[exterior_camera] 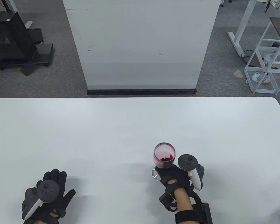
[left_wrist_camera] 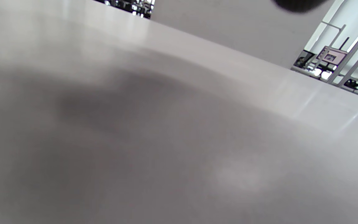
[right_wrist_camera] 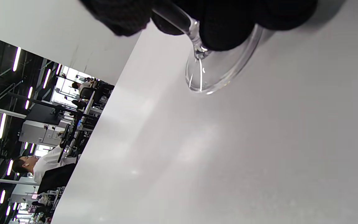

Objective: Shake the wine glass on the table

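Right hand (exterior_camera: 177, 177) has its grip around the stem of the clear red-wine-filled glass (exterior_camera: 164, 157), foot on the white bench (exterior_camera: 130, 128); left hand (exterior_camera: 49, 198) lies wide, flat, well left.

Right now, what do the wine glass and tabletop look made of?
Wine glass: clear glass or possibly clear plastic; you can see the red liquid through the bowl and glints on the foot. Table: white, smooth, likely laminate, slight sheen; soft reflections in the right wrist view.
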Tool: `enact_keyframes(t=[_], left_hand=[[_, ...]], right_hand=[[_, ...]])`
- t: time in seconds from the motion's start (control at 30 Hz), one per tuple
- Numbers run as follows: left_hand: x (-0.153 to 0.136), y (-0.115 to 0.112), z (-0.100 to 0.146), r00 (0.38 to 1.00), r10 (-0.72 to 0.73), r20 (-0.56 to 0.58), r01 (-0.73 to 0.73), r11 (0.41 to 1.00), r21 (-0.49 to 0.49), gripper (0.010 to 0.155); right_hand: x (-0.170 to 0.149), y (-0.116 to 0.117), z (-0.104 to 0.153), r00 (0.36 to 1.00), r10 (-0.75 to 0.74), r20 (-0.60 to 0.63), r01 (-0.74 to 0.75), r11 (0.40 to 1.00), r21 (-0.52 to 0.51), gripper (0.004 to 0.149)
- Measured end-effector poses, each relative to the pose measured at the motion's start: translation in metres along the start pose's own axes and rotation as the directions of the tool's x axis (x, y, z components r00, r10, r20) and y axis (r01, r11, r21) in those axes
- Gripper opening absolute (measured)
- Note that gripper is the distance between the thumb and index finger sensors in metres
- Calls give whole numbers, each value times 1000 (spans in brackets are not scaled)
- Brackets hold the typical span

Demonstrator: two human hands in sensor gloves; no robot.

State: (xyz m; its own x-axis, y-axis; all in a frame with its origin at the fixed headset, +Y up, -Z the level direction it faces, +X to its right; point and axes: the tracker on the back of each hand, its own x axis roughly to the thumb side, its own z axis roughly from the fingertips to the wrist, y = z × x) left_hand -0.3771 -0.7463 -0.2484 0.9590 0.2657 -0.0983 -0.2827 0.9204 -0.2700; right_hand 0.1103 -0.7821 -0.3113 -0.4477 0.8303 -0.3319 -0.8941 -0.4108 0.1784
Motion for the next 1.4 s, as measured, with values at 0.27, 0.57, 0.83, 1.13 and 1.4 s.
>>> enact_keyframes(t=[0.27, 0.57, 0.83, 1.13, 1.4], left_hand=[[0, 0, 0, 1000, 1, -1, -1, 1000, 0, 80], [-1, -2, -1, 1000, -7, -7, 7, 1000, -5, 80], [-1, -2, -1, 1000, -3, -7, 3, 1000, -4, 80], [-1, -1, -1, 1000, 3, -2, -3, 1000, -6, 80], [-1, -1, -1, 1000, 2, -4, -2, 1000, -5, 80]], right_hand=[[1, 2, -1, 1000, 6, 5, -6, 1000, -13, 56], [0, -2, -3, 1000, -29, 4, 29, 999, 38, 56], [0, -1, -3, 1000, -18, 7, 18, 1000, 15, 58], [0, -3, -4, 1000, -22, 8, 22, 1000, 22, 56], [1, -3, -4, 1000, 3, 10, -3, 1000, 13, 55]])
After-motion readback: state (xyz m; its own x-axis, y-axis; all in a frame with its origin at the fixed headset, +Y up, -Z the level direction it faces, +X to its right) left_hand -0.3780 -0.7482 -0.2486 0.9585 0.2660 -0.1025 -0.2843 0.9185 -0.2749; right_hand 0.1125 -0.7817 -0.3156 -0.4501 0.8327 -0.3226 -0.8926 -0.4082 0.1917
